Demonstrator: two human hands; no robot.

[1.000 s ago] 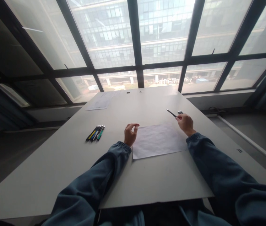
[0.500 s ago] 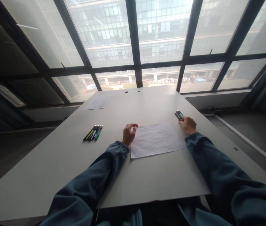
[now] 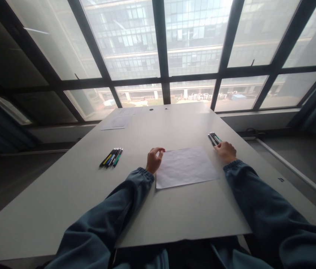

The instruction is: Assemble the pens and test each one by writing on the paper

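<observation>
A white sheet of paper [image 3: 187,168] lies near the front of the white table [image 3: 169,213]. My left hand [image 3: 154,159] rests at the paper's left edge, its fingers curled and the fingertips together; what they hold, if anything, is too small to make out. To the right of the paper, my right hand [image 3: 226,152] is at the near end of a small row of pens [image 3: 214,138]. Its fingers are bent and partly hidden, so their grip cannot be seen. Farther left lies a group of several pens [image 3: 111,157] with black, yellow, blue and green barrels, side by side.
More paper sheets [image 3: 117,121] lie at the table's far left. Two small dark spots show near the far edge. Large windows [image 3: 191,41] stand behind the table, with curtains at both sides. A small dark mark [image 3: 281,180] is on the right part of the table.
My right hand has shifted slightly right and toward me, so a little more of the pens beside it shows. My left hand has stayed at the paper's edge.
</observation>
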